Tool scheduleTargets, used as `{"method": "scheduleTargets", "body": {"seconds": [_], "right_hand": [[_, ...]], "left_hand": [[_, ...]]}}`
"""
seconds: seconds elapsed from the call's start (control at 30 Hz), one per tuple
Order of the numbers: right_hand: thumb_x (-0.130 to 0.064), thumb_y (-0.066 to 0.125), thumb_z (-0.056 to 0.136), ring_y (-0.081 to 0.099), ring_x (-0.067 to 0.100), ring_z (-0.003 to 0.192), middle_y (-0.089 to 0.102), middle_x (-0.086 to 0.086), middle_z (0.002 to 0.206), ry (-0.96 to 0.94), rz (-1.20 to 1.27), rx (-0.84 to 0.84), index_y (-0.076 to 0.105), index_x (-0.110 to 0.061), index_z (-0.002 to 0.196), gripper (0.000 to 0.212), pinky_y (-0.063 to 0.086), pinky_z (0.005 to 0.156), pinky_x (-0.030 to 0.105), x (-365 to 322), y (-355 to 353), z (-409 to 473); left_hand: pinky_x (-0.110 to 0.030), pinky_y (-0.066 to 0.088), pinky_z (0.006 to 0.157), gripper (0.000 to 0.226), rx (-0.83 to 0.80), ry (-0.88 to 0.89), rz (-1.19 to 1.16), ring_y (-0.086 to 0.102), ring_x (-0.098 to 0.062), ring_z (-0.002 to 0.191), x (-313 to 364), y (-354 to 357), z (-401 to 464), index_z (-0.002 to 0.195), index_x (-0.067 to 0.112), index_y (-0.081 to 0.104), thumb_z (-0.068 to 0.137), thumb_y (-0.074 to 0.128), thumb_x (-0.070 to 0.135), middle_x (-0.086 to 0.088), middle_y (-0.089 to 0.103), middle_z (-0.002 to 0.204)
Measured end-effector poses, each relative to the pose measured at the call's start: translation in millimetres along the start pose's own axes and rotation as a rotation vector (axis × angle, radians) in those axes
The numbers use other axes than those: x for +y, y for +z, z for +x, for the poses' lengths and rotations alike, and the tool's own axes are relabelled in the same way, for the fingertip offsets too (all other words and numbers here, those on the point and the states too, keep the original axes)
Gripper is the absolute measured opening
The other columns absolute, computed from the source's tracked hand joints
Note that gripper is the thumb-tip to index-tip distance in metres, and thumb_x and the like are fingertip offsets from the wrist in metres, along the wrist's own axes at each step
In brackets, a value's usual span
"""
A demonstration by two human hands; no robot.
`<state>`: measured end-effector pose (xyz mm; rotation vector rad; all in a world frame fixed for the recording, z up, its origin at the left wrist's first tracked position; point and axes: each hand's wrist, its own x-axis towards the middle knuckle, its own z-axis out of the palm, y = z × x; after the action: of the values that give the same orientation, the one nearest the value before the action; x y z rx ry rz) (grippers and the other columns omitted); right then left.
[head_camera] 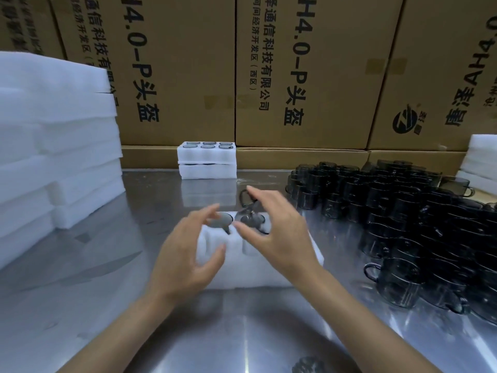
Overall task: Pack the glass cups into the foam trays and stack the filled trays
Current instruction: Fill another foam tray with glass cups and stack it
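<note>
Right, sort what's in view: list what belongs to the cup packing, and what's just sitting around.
Part of the job:
- foam tray under both hands
- glass cup being seated by the right hand
- left hand, open over the tray
- loose smoky glass cups
- stacked filled trays
- empty foam stack

Just lying about:
- printed cardboard cartons
- steel table

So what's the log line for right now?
stage: filling white foam tray | right hand: holds dark glass cup | left hand: open | filled trays: stacked
</note>
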<state>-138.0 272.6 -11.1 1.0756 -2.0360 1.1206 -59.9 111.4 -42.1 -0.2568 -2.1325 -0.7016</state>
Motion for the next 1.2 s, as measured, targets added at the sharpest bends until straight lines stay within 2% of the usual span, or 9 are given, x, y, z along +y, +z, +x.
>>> {"method": "scheduleTargets", "body": {"seconds": [0.1,0.27,0.37,0.53,0.8,0.9,1.0,1.1,1.2], "right_hand": [[-0.039,0.072,0.079,0.054,0.011,0.11,0.058,-0.008,0.119,-0.007,0.007,-0.089,0.053,-0.02,0.131,0.058,0.045,0.089,0.026,-20.0,25.1,2.8],[-0.05,0.064,0.082,0.049,0.008,0.111,0.055,-0.01,0.117,0.038,-0.095,-0.193,0.049,-0.027,0.133,0.058,0.043,0.081,0.025,-24.4,50.5,6.2],[-0.054,0.062,0.081,0.052,0.009,0.104,0.059,-0.009,0.107,0.043,-0.1,-0.22,0.057,-0.028,0.122,0.049,0.045,0.076,0.028,-22.6,55.6,2.9],[-0.054,0.059,0.08,0.052,0.008,0.101,0.058,-0.01,0.1,0.137,-0.097,-0.298,0.061,-0.03,0.115,0.043,0.041,0.071,0.026,-21.8,58.7,4.0],[-0.054,0.056,0.079,0.054,0.01,0.091,0.057,-0.011,0.089,0.155,-0.142,-0.364,0.063,-0.032,0.104,0.034,0.039,0.065,0.027,-24.9,57.9,7.6],[-0.054,0.053,0.08,0.053,0.009,0.098,0.059,-0.012,0.097,0.156,-0.145,-0.379,0.061,-0.034,0.108,0.035,0.044,0.07,0.028,-25.5,57.2,6.1],[-0.055,0.051,0.084,0.042,0.004,0.121,0.052,-0.018,0.126,0.144,-0.106,-0.368,0.05,-0.034,0.128,0.049,0.044,0.089,0.028,-25.6,51.6,0.9],[-0.051,0.046,0.091,0.027,-0.002,0.134,0.037,-0.02,0.146,0.094,-0.092,-0.32,0.037,-0.031,0.143,0.056,0.027,0.101,0.017,-23.3,39.2,-5.4],[-0.042,0.041,0.097,0.021,-0.004,0.137,0.03,-0.018,0.151,0.043,-0.127,-0.337,0.032,-0.029,0.147,0.052,0.018,0.103,0.011,-18.8,27.9,-13.0]], "left_hand": [[-0.01,0.03,0.102,0.072,0.033,-0.176,-0.211,0.042,0.001,0.127,-13.4,-3.5,-4.9,0.143,0.023,0.029,0.079,0.052,0.044,0.015,0.044,0.137],[-0.025,0.03,0.106,0.076,0.043,-0.352,-0.529,0.037,0.0,0.132,-24.5,-0.4,-2.7,0.139,0.034,0.027,0.066,0.046,0.043,0.011,0.041,0.142],[-0.017,0.039,0.097,0.082,0.046,-0.43,-0.68,0.042,-0.001,0.129,-26.8,0.3,-1.9,0.143,0.027,0.025,0.066,0.049,0.042,0.006,0.043,0.142],[-0.006,0.036,0.093,0.07,-0.014,-0.501,-0.685,0.041,0.003,0.126,-24.6,6.9,-2.7,0.147,0.023,0.02,0.079,0.034,0.031,0.006,0.041,0.144],[-0.004,0.034,0.093,0.064,-0.041,-0.518,-0.698,0.041,0.01,0.125,-26.3,4.9,-4.0,0.142,0.033,0.023,0.079,0.036,0.033,0.013,0.042,0.142],[-0.005,0.034,0.097,0.066,-0.064,-0.501,-0.706,0.039,0.01,0.127,-28.7,4.3,-5.2,0.141,0.035,0.024,0.078,0.045,0.04,0.015,0.041,0.143],[-0.026,0.027,0.114,0.068,-0.093,-0.455,-0.643,0.034,0.005,0.134,-29.4,-0.1,-7.2,0.138,0.038,0.028,0.073,0.044,0.053,0.018,0.04,0.144],[-0.043,0.024,0.116,0.056,-0.092,-0.256,-0.371,0.031,-0.005,0.139,-26.7,-11.6,-10.9,0.141,0.035,0.032,0.087,0.036,0.046,0.017,0.038,0.148],[-0.039,0.025,0.114,0.051,-0.091,-0.012,-0.103,0.033,-0.011,0.139,-23.3,-24.6,-15.2,0.143,0.022,0.037,0.094,0.028,0.032,0.012,0.039,0.149]]}}
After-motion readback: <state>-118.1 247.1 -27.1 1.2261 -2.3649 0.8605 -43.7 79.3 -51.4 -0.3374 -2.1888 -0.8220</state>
